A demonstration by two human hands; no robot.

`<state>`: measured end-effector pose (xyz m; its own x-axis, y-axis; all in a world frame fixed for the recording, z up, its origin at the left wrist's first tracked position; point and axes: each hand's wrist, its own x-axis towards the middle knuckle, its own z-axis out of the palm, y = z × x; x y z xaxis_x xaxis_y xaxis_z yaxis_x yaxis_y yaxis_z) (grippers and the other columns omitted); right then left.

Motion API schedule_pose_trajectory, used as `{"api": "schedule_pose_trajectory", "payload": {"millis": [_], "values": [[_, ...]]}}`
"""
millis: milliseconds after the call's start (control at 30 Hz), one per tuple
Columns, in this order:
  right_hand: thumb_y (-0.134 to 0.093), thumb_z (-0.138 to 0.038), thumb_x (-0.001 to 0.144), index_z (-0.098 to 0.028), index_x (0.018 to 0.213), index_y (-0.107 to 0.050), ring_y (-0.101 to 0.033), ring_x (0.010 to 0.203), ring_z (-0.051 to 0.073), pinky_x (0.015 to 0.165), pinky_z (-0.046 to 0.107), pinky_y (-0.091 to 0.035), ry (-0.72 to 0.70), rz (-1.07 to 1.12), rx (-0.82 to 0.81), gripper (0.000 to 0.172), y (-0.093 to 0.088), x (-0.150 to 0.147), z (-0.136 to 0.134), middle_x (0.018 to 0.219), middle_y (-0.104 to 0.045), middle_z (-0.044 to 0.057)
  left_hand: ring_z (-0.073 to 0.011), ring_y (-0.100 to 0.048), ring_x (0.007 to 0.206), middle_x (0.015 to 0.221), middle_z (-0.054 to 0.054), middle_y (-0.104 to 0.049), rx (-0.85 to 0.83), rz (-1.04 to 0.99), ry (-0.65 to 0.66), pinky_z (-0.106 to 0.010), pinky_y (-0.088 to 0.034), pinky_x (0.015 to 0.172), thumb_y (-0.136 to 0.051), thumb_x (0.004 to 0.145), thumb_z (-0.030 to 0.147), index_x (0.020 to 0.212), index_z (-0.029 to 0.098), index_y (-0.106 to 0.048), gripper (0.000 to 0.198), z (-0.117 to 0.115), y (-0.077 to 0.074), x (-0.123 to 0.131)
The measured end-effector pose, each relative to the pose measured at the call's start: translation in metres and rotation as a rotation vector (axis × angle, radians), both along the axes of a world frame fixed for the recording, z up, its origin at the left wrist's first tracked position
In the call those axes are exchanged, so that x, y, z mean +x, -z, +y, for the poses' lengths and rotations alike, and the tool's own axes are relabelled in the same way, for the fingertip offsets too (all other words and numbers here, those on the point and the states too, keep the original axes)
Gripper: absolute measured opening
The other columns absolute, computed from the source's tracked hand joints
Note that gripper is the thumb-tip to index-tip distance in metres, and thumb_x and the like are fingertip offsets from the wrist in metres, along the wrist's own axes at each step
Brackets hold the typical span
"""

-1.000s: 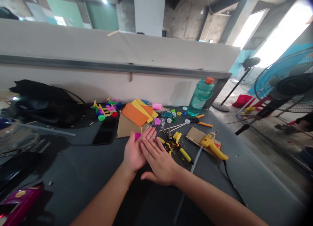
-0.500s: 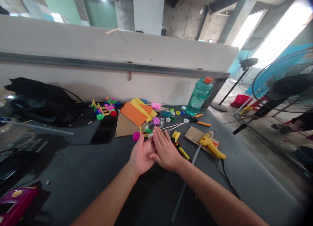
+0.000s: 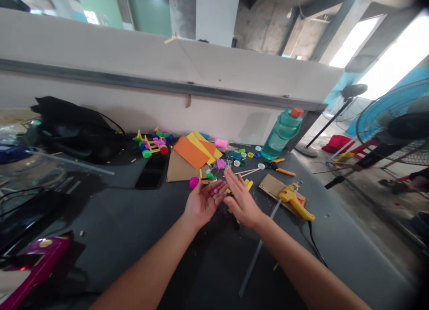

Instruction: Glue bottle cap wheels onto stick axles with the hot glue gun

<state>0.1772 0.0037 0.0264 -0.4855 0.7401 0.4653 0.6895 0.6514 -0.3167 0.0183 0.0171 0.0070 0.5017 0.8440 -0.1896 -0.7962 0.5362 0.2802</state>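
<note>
My left hand (image 3: pixel 203 203) is palm up over the table, holding a small purple ball (image 3: pixel 216 191) that rests on its slightly curled fingers. Flat and with its fingers stretched out, my right hand (image 3: pixel 244 200) tilts beside it, a small gap between the two. It holds nothing that I can see. Just beyond the left thumb sits a magenta round piece (image 3: pixel 194 182) with green bits (image 3: pixel 210 176) near it. Yellow pieces (image 3: pixel 248 185) show behind my right hand, which partly hides them.
A yellow glue gun (image 3: pixel 295 202) lies on cardboard (image 3: pixel 270 185) at the right, a glue stick extending from it. Behind are orange-handled pliers (image 3: pixel 284 171), a green bottle (image 3: pixel 280 135), bottle caps, coloured paper (image 3: pixel 191 152), a phone (image 3: pixel 152 172) and a small toy vehicle (image 3: pixel 153 145).
My palms, pressed together before, have come apart. The purple ball now shows on the left fingers. The view has shifted slightly left.
</note>
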Motion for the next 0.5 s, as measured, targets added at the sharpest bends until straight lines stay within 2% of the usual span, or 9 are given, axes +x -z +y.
{"api": "schedule_pose_trajectory", "payload": {"millis": [133, 233, 300, 400, 500], "values": [[-0.024, -0.041, 0.095, -0.016, 0.140, -0.027, -0.033, 0.131, 0.019, 0.106, 0.040, -0.031, 0.057, 0.276, -0.069, 0.052, -0.011, 0.007, 0.012, 0.143, -0.036, 0.011, -0.0292, -0.054, 0.112, 0.113, -0.025, -0.060, -0.007, -0.002, -0.010, -0.039, -0.042, 0.095, -0.032, 0.090, 0.043, 0.121, -0.003, -0.049, 0.058, 0.001, -0.002, 0.001], [-0.020, -0.040, 0.096, -0.016, 0.138, -0.030, -0.041, 0.126, 0.019, 0.102, 0.040, -0.037, 0.125, 0.311, -0.061, 0.050, -0.016, -0.002, 0.021, 0.138, -0.043, 0.011, -0.0277, -0.054, 0.113, 0.113, -0.024, -0.060, 0.000, -0.026, 0.019, -0.037, -0.040, 0.097, -0.032, 0.090, 0.047, 0.121, -0.002, -0.049, 0.061, 0.001, 0.000, 0.001], [-0.021, -0.042, 0.095, -0.014, 0.138, -0.030, -0.037, 0.128, 0.020, 0.104, 0.041, -0.034, 0.083, 0.183, -0.010, 0.053, -0.019, -0.013, 0.026, 0.139, -0.041, 0.012, -0.0252, -0.057, 0.108, 0.106, -0.019, -0.064, 0.002, -0.045, 0.041, -0.035, -0.041, 0.096, -0.031, 0.090, 0.049, 0.119, 0.001, -0.052, 0.059, 0.000, -0.001, -0.002], [-0.024, -0.053, 0.091, -0.009, 0.141, -0.024, -0.020, 0.136, 0.025, 0.111, 0.048, -0.015, -0.037, -0.121, 0.084, 0.067, -0.021, -0.034, 0.028, 0.145, -0.030, 0.013, -0.0202, -0.056, 0.110, 0.099, -0.010, -0.068, -0.007, -0.036, 0.054, -0.031, -0.041, 0.095, -0.029, 0.092, 0.046, 0.120, 0.010, -0.053, 0.052, -0.004, -0.008, -0.007], [-0.022, -0.062, 0.087, -0.005, 0.143, -0.016, -0.006, 0.139, 0.028, 0.111, 0.052, -0.003, -0.013, -0.285, 0.124, 0.080, -0.021, -0.055, 0.019, 0.149, -0.018, 0.016, -0.0228, -0.040, 0.127, 0.124, -0.006, -0.058, 0.045, 0.000, 0.054, -0.036, -0.034, 0.101, -0.028, 0.091, 0.049, 0.129, 0.017, -0.046, 0.053, -0.012, -0.021, 0.004]]}}
